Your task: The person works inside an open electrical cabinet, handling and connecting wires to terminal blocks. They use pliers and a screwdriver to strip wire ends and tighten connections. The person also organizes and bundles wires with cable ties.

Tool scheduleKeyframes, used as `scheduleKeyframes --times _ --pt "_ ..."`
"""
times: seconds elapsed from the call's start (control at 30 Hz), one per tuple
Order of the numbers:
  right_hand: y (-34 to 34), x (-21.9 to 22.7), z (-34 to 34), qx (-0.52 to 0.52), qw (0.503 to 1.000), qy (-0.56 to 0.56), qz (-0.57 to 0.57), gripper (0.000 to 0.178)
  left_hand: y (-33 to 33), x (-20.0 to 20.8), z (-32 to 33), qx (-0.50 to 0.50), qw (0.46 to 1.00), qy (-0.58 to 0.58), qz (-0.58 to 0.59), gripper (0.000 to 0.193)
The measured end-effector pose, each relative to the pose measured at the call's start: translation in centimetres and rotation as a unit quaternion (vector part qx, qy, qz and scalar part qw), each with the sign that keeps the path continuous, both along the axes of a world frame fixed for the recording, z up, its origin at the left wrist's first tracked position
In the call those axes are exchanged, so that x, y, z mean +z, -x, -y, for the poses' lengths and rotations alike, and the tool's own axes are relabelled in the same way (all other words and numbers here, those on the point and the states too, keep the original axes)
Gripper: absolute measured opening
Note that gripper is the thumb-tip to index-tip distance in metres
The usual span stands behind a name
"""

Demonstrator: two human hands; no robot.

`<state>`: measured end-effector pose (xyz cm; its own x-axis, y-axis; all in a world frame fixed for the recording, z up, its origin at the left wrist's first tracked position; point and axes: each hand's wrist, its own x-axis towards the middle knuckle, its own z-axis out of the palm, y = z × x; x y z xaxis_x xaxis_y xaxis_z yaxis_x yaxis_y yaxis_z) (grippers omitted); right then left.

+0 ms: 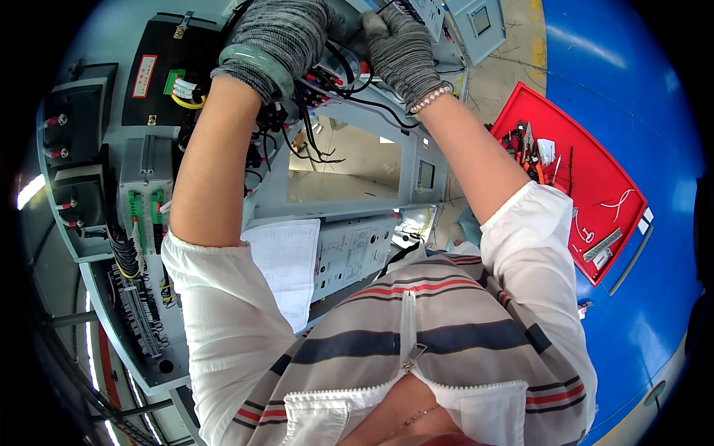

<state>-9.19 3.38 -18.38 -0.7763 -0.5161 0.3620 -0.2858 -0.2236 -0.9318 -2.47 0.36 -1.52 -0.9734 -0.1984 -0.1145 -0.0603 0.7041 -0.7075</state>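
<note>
Both my hands wear grey knitted gloves and reach in at the top of the view, over an open electrical cabinet panel (271, 199). My left hand (279, 37) is closed, with its fingertips turned inward and mostly out of sight. Close beside it, my right hand (399, 53) is closed too, thumb bent toward the fingers. What either hand grips is hidden. A bundle of black wires (349, 91) with red sleeved ends runs between and below my hands. Several loose wire ends (320, 157) hang over the panel's rectangular cutout.
Left stand a black plate (160, 100) with a red-framed label, and green terminal blocks (135, 204). Printed sheets (282, 260) lie beside a grey panel with a line diagram (353, 253). At right, a red tray (595, 171) holding pliers and other tools rests on the blue floor (632, 97).
</note>
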Motion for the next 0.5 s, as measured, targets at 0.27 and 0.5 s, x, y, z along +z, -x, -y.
scheduleKeyframes --times 0.27,0.5 --pt "1.5 0.6 0.5 0.069 0.972 -0.074 0.21 0.041 2.0 -1.1 1.4 -0.076 0.997 -0.017 -0.006 0.016" --pt "1.0 0.5 2.0 0.138 0.967 -0.196 -0.086 0.03 0.1 0.2 0.4 0.001 0.999 -0.048 -0.008 0.018"
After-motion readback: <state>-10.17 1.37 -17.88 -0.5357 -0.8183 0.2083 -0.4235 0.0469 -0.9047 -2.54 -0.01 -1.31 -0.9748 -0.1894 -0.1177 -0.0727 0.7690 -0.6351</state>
